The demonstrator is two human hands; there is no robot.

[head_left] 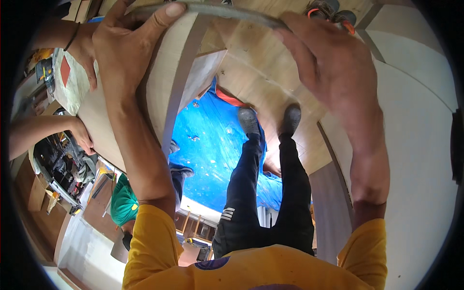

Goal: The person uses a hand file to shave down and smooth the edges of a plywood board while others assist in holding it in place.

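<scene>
A long, thin grey strip (227,9) spans the top of the view, bowed by the lens. My left hand (128,43) grips its left part, the thumb lying over it and the other fingers partly out of sight behind. My right hand (333,63), a little blurred, is closed around the right end, fingers pointing left. Beneath my left forearm lies a pale board (166,63) with a darker edge. Another person's hand with a dark wristband (79,43) reaches in beside my left hand. A further hand (82,135) rests at the board's lower left edge.
A blue tarp (208,135) covers part of the plywood floor (251,58) around my feet. White panels (411,169) stand at right. Tools and dark clutter (67,159) lie at left. A person in a green shirt (124,203) is low at left; shoes (331,12) show at top.
</scene>
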